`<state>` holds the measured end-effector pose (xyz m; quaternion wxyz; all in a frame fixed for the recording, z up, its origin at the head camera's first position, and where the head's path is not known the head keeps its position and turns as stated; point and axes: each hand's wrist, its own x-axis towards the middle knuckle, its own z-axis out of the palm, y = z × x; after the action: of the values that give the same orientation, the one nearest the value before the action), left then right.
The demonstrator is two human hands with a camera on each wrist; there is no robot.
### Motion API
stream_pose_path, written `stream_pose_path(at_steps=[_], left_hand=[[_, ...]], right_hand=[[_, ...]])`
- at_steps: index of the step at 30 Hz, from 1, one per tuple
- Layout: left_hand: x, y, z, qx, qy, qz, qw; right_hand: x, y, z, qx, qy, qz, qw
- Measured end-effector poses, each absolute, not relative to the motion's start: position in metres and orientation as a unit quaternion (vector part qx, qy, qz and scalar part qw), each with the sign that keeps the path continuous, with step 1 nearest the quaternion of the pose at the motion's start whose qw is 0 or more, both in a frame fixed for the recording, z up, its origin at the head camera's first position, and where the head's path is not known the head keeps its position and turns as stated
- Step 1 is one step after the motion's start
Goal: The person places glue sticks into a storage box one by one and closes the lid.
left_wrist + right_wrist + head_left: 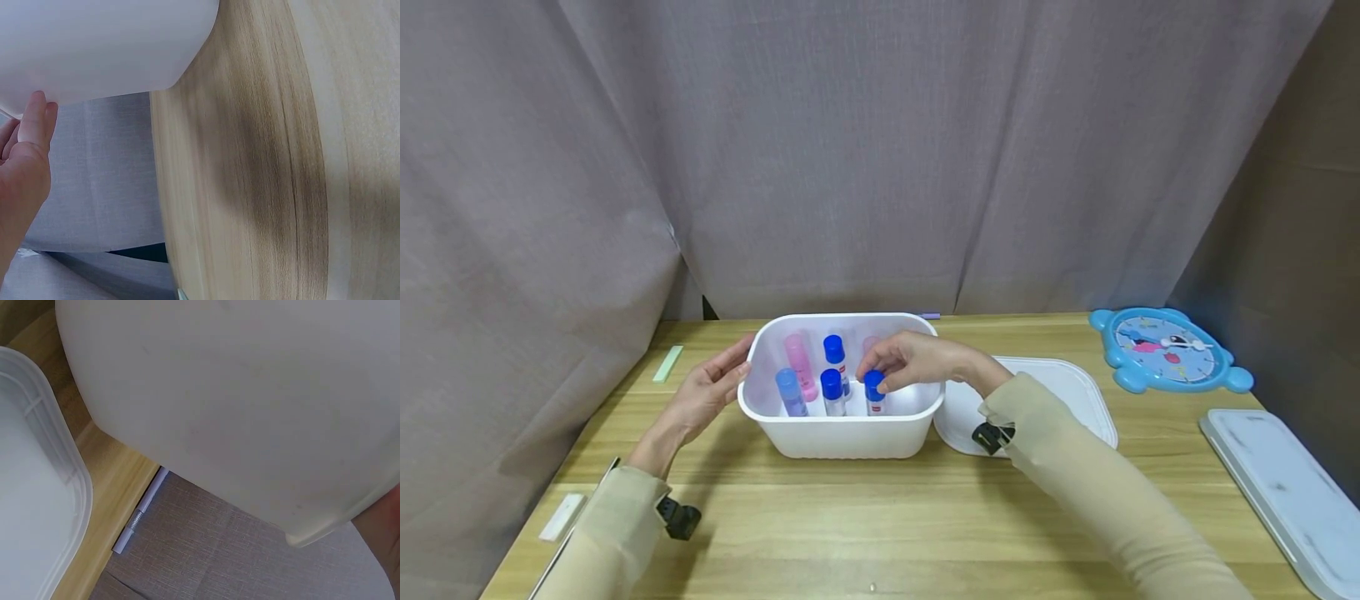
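A white plastic tub stands on the wooden table, and its outer wall fills the right wrist view. Inside it stand several glue sticks: blue-capped ones, a light blue one and a pink one. My right hand reaches into the tub and pinches the blue cap of the front right glue stick. My left hand rests with straight fingers against the tub's left wall; the fingertips touch it in the left wrist view.
A white lid lies right of the tub, also in the right wrist view. A blue toy clock and a grey-white tray sit at the right. A pen lies at the table's back edge. A green strip lies left.
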<state>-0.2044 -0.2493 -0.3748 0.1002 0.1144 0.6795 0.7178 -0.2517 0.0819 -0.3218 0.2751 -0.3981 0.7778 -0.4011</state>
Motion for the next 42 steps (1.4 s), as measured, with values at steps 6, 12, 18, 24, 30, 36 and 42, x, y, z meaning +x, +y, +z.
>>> stream_pose_path(at_steps=[6, 12, 18, 24, 30, 36, 42], left_hand=[[-0.204, -0.247, -0.374, 0.115, 0.679, 0.718, 0.103], [-0.205, -0.246, -0.374, 0.118, 0.679, 0.718, 0.104], [-0.205, -0.246, -0.375, 0.119, 0.677, 0.719, 0.105], [-0.205, -0.246, -0.375, 0.121, 0.681, 0.715, 0.104], [-0.204, -0.248, -0.374, 0.120, 0.687, 0.709, 0.101], [-0.203, -0.249, -0.375, 0.116, 0.689, 0.709, 0.098], [-0.202, -0.252, -0.376, 0.129, 0.687, 0.708, 0.096]], right_hand=[[-0.250, 0.086, -0.320, -0.396, 0.774, -0.405, 0.284], [-0.249, 0.089, -0.319, -0.390, 0.774, -0.414, 0.277], [-0.247, 0.095, -0.317, -0.373, 0.775, -0.449, 0.242], [-0.240, 0.113, -0.313, -0.326, 0.769, -0.528, 0.151], [-0.229, 0.141, -0.314, -0.240, 0.762, -0.595, 0.091], [-0.221, 0.171, -0.326, -0.191, 0.747, -0.633, 0.067], [-0.214, 0.221, -0.355, -0.123, 0.726, -0.676, 0.011]])
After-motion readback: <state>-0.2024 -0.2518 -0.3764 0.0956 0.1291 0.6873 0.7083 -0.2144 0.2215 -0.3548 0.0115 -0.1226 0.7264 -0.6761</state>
